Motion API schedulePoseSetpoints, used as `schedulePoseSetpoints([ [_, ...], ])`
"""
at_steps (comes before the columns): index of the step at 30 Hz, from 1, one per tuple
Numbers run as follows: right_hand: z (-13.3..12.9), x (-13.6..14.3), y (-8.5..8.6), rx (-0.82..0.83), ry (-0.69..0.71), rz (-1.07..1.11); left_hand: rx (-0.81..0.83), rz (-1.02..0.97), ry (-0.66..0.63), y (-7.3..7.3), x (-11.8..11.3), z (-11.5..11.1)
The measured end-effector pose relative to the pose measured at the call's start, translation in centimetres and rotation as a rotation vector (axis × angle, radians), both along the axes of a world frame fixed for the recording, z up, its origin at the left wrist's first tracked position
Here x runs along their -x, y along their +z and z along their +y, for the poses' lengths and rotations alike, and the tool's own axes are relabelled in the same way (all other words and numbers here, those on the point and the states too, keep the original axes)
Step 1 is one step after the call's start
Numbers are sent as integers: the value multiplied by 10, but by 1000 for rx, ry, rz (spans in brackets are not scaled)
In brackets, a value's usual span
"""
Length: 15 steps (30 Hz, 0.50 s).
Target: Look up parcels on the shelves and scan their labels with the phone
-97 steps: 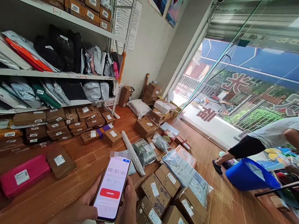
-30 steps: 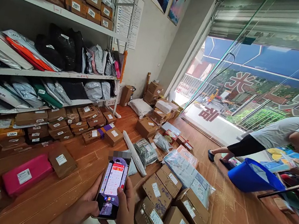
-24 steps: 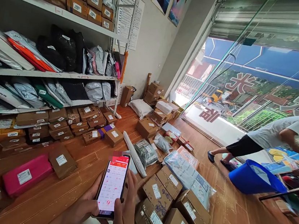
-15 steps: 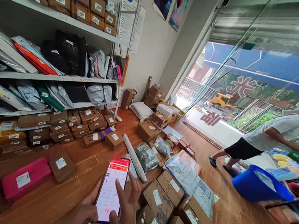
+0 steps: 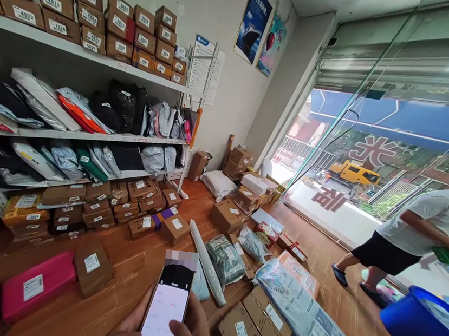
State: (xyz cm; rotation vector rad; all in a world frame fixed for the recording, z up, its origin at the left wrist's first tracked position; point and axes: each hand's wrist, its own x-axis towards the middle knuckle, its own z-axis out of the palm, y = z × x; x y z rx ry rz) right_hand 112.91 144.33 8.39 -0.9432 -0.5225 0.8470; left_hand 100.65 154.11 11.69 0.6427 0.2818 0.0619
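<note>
A smartphone [image 5: 163, 313] stands upright in front of me at the bottom of the head view, its lit screen facing me. On the screen is a mostly white page with a dark top bar and a red button low down. My left hand [image 5: 129, 325] grips the phone along its left edge. Against the right edge lies my right hand [image 5: 198, 331], its thumb over the lower part of the screen and its other fingers hidden behind the phone. Beyond the phone, a long white tube-shaped parcel [image 5: 208, 267] and a grey-green bagged parcel [image 5: 225, 259] lie on the floor.
Shelves [image 5: 138, 73] on the left hold numbered boxes and bagged parcels. A pink parcel [image 5: 40, 287] and several cartons [image 5: 255, 335] lie on the wooden floor. At right, a person [image 5: 423, 219] bends near a blue tub [image 5: 421, 328] before the glass front.
The phone screen has switched from an icon page to one with a red button. My right hand has moved from fingers spread over the screen to the phone's edge. My view has shifted.
</note>
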Motion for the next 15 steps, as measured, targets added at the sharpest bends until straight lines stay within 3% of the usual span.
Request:
schedulePoseSetpoints([
  [3, 0, -11, 13, 124, 20, -57, -18, -16, 58, -7, -1, -2],
  [7, 7, -20, 9, 257, -136, -8, -52, -25, 63, -14, -1, -4],
  [15, 6, -27, -12, 333, -289, 78, -155, 83, 12, 2, -9, -8],
])
